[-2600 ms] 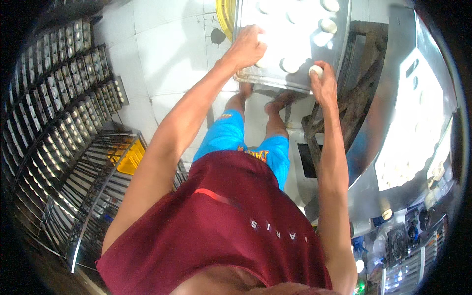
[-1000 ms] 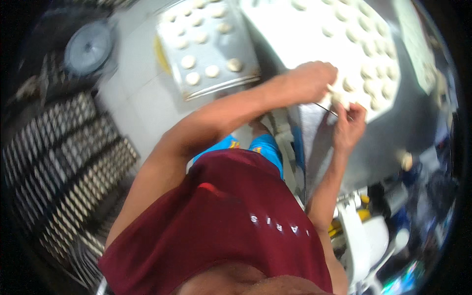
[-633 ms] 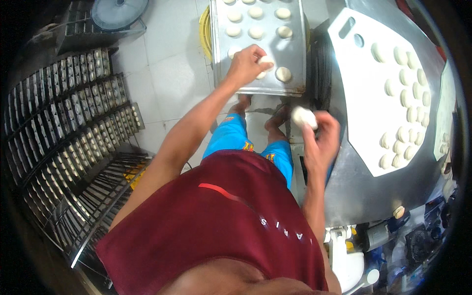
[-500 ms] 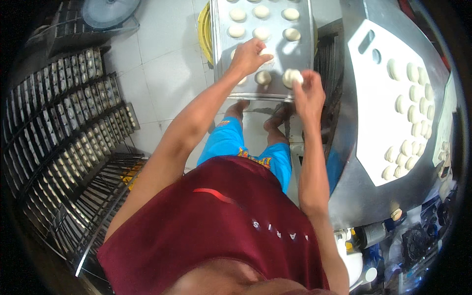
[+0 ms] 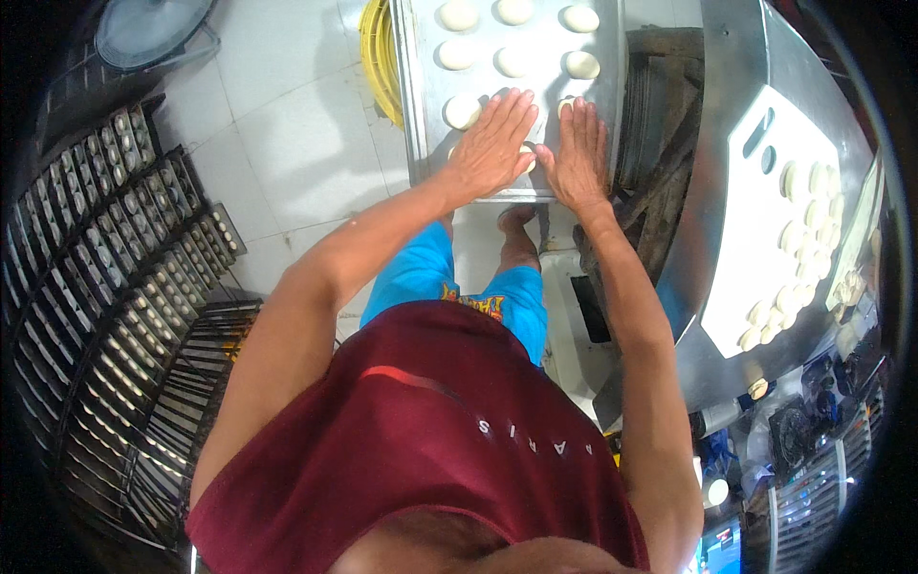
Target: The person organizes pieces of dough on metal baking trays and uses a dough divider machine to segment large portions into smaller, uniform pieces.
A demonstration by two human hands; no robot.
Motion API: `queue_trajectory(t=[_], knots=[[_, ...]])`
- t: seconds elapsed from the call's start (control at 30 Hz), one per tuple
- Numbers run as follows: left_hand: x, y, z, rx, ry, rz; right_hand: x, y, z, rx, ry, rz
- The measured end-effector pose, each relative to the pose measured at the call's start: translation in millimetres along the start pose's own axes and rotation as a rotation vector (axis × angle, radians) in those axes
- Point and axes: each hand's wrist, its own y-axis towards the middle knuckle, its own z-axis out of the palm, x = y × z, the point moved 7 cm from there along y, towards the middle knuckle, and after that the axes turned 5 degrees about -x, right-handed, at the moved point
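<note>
Both of my hands lie palm down over the near end of a metal baking tray (image 5: 417,143), which bears rows of round, pale dough pieces (image 5: 513,62). My left hand (image 5: 493,143) is flat with its fingers stretched out, covering part of the dough under it. Just left of those fingers sits another dough ball (image 5: 463,112). On the right side, my right hand (image 5: 578,158) is also flat, its fingers pointing away from me over a dough piece (image 5: 564,107) that peeks out beside them. Between the two hands, part of one more dough piece (image 5: 528,160) shows near the right thumb.
Left of me stands a dark rack (image 5: 105,287) of trays with many small dough pieces. To the right, a steel table (image 5: 732,57) bears a white board (image 5: 741,230) with dough pieces on it. A yellow round rim (image 5: 381,67) shows beside the tray.
My right hand has let go of the dough it was pinching and now lies flat. My left hand has flattened out too. The view has shifted somewhat.
</note>
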Motion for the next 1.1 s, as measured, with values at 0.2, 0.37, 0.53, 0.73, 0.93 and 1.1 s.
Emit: queue_trajectory(t=[0.2, 0.37, 0.53, 0.73, 0.93, 1.1], knots=[[6.9, 4.2, 1.5, 0.025, -0.022, 0.026, -0.9, 8.7, 2.4, 0.102, -0.121, 0.011], [14.9, 1.9, -28.4, 0.021, -0.046, -0.096, -26.7, 2.7, -37.8, -0.186, 0.164, 0.198], [92.8, -73.7, -55.6, -0.233, -0.171, -0.812, -84.2, -31.7, -21.9, -0.041, 0.317, 0.772], [101.9, -88.7, -53.9, -0.167, -0.367, -0.924, -113.8, -29.6, -19.4, -0.112, 0.374, 0.872], [119.6, -193.0, -19.9, -0.602, -0.652, -1.231, -85.5, -43.8, -8.0, 0.050, 0.533, 0.492], [18.1, -277.3, 35.6, -0.994, -1.834, -1.576, -9.1, -119.3, 26.5, 0.379, 0.898, 0.667]])
